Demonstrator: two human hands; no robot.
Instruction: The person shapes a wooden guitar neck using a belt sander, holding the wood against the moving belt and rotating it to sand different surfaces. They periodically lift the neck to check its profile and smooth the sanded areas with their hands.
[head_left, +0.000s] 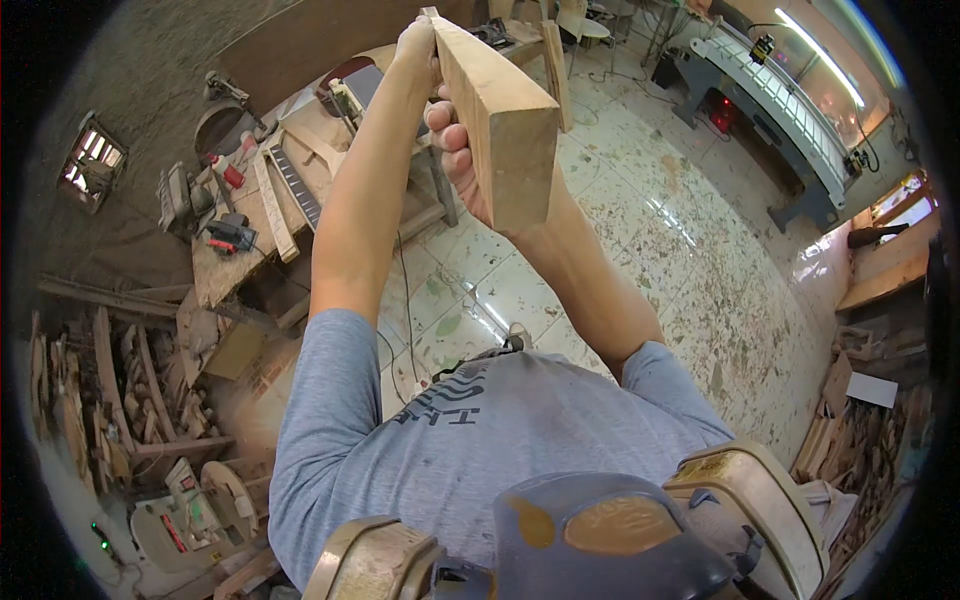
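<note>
A thick, pale wooden board [500, 75] is held up in front of me, its squared near end pointing back at me. My left hand [416, 48] grips its far end from the left side, with the fingers partly hidden by the wood. Nearer to me, my right hand [462, 165] is wrapped around the board from below. Its fingertips show along the board's left face, while its palm is hidden behind the wood. Both arms are stretched forward, and the board is off any surface.
On the left, a workbench [235, 275] carries wood strips, a toothed dark strip [293, 187] and a red-and-black power tool [230, 234]. Scrap wood [150, 380] is piled below. Shavings litter the tiled floor [690, 260]. A large machine [780, 110] stands at the far right. Cables [408, 300] cross the floor.
</note>
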